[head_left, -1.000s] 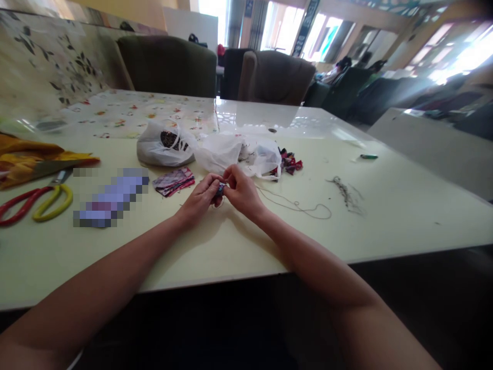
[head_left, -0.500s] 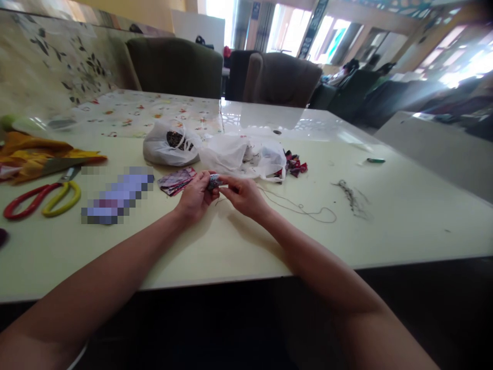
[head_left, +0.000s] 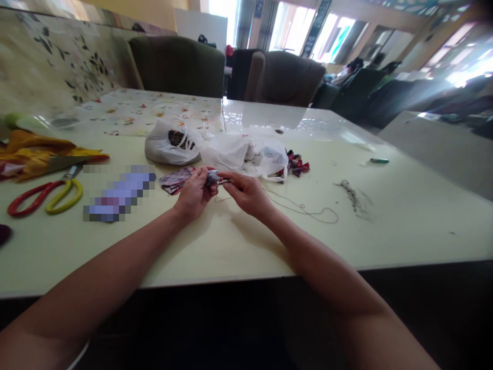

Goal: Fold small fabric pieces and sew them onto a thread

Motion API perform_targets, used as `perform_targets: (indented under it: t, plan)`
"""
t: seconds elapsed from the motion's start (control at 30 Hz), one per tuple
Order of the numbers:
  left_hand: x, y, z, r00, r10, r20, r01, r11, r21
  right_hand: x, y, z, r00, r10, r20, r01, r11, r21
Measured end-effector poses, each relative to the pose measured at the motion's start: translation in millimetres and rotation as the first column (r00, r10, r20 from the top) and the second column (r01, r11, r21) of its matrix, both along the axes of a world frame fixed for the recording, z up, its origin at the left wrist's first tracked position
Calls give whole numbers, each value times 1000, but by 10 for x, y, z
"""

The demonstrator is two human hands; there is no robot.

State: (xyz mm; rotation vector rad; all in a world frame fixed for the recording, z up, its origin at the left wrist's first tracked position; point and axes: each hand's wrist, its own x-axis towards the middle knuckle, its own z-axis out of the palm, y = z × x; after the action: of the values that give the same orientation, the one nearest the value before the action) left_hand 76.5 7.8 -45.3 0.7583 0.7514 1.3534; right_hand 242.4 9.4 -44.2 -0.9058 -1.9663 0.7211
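Note:
Between the fingers and thumb of my left hand (head_left: 193,196) is a small bunched piece of grey-blue patterned cloth (head_left: 212,178). My right hand (head_left: 246,194) is closed in a pinch just right of the cloth, around a thin needle-like thing (head_left: 226,181) mostly hidden by the fingers. A long thread (head_left: 308,207) trails over the table to the right of that hand, and a bit of it hangs below the cloth. Behind my left hand lies a stack of patterned cloth pieces (head_left: 175,180).
White plastic bags (head_left: 157,146) stand behind my hands, one with dark loose filling. Red-and-dark cloth bundles (head_left: 296,163) lie beside them. Scissors (head_left: 63,195) and orange cloth (head_left: 42,151) are at left. A thread tangle (head_left: 352,198) and a green object (head_left: 379,161) lie at right.
My right hand has shifted slightly away from the cloth, and the thin thing now shows between them. More of the cloth is visible in my left hand. The view has shifted slightly.

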Motion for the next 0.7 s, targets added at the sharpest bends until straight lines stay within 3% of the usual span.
perform_targets:
  t: [0.2,0.3,0.47,0.7]
  plan:
    - [16,-48,-72,990,-54,-131,68,993,100,-39,-12,-21,978,141,153,-128,987,-93]
    - [22,-43,-36,997,-50,-64,54,996,65,-34,-9,-16,986,107,131,-98,993,-69]
    - [-6,26,54,998,55,7,-55,998,-39,10,-26,41,998,-3,56,1,1000,24]
    - [-20,-1,-12,994,5,-107,2,998,63,-39,-37,3,983,59,176,-55,998,-29]
